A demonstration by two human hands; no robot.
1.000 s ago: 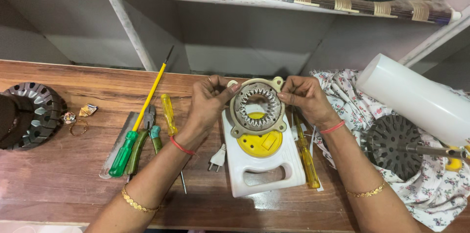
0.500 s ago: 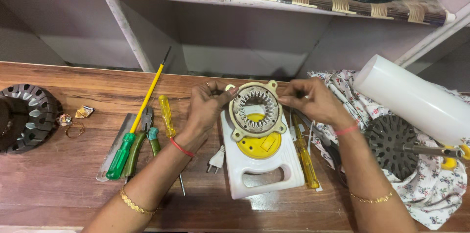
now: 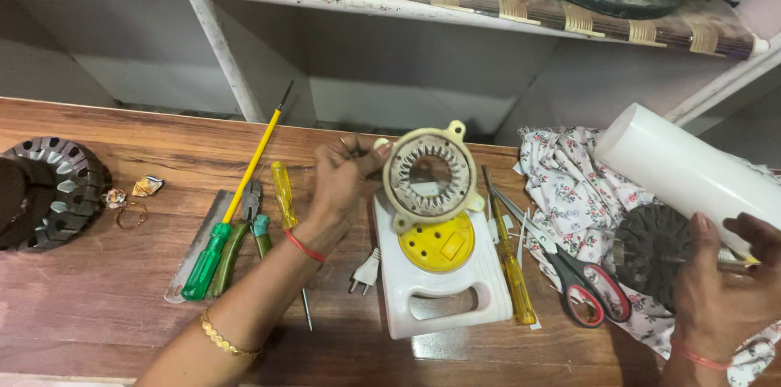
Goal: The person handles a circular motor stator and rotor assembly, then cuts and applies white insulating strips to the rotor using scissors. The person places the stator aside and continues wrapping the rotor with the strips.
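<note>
Left hand [image 3: 346,175] grips the stator ring [image 3: 429,176] at its left rim, thumb and fingers pinched on the edge. The ring is tilted up, its lower edge over the white stand [image 3: 443,281] with the yellow disc [image 3: 436,245]. Right hand [image 3: 724,289] rests at the far right on the dark rotor [image 3: 647,250], fingers curled over it; whether they clamp it cannot be told. The rotor lies on the floral cloth [image 3: 569,192], just below the white roll [image 3: 691,171]. Scissors [image 3: 561,265] and a yellow screwdriver [image 3: 508,253] lie right of the stand. Pliers [image 3: 236,236] and a long green-handled screwdriver [image 3: 236,208] lie left of it on the table [image 3: 81,306]. A second dark stator [image 3: 45,192] sits at the far left
</note>
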